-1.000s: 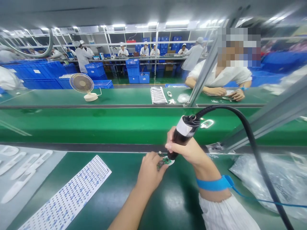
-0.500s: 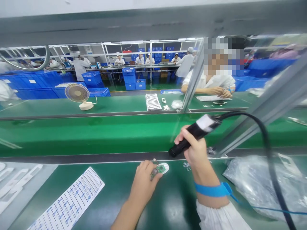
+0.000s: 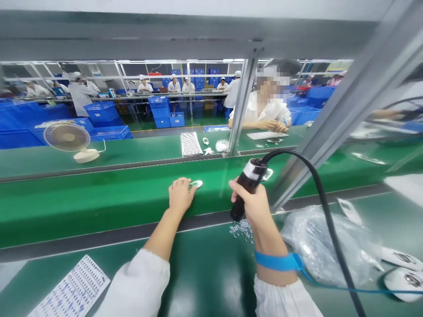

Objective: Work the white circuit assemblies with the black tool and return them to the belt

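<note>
Long factory hall, straight ahead. Grey overhead beam [image 3: 165,39] across top of frame, aluminium post [image 3: 242,101] dropping just right of centre. Upper left, blue plastic crates [image 3: 101,112] piled behind white desk fan [image 3: 68,140] on far green workbench [image 3: 132,152]. Mid-back, stacked crates [image 3: 160,110] on green floor [image 3: 145,124]. Steel racking [image 3: 188,75] along back, more blue crates on it. Workers in white coats and caps [image 3: 174,86] lined up at long table [image 3: 132,94]. Right of post, co-worker in white [image 3: 264,108] at same green bench.
</note>
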A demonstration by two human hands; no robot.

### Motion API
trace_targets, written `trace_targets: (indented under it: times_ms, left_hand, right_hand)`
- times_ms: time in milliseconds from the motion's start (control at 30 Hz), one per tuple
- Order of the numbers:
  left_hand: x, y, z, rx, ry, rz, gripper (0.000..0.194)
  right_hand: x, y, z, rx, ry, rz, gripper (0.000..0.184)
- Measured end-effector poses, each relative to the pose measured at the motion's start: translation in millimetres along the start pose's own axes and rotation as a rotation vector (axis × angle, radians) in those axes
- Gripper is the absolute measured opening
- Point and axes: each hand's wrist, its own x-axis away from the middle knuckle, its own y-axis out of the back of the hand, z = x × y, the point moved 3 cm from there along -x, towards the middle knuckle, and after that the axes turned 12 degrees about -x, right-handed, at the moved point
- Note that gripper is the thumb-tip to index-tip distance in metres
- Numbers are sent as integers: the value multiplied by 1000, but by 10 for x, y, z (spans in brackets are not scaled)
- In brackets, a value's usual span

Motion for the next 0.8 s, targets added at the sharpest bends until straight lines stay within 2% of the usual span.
trace_targets:
  times_ms: [67, 133, 200, 267, 400, 533, 800]
  left_hand:
    - [346, -26, -201, 63, -21, -63, 23]
    - [747, -40, -457, 214, -123, -137, 17]
    - [1053, -66, -681, 279, -207, -138, 12]
    - [1197, -95, -823, 280, -265, -95, 14]
    - [1159, -116, -857, 276, -284, -54, 18]
    - [1109, -102, -824, 296, -296, -50, 7]
    - [1115, -106, -824, 322, -261, -4, 8]
  right_hand:
    - [-6, -5, -46, 41, -10, 16, 28]
    - [-15, -7, -90, 59, -25, 42, 30]
    - [-24, -11, -111, 47, -30, 72, 32]
    - [-25, -15, -97, 16, -19, 90, 31]
    - [1, -44, -8, -56, 2, 128, 26]
    - [44, -89, 76, -93, 10, 163, 22]
    - [54, -84, 126, -130, 23, 147, 19]
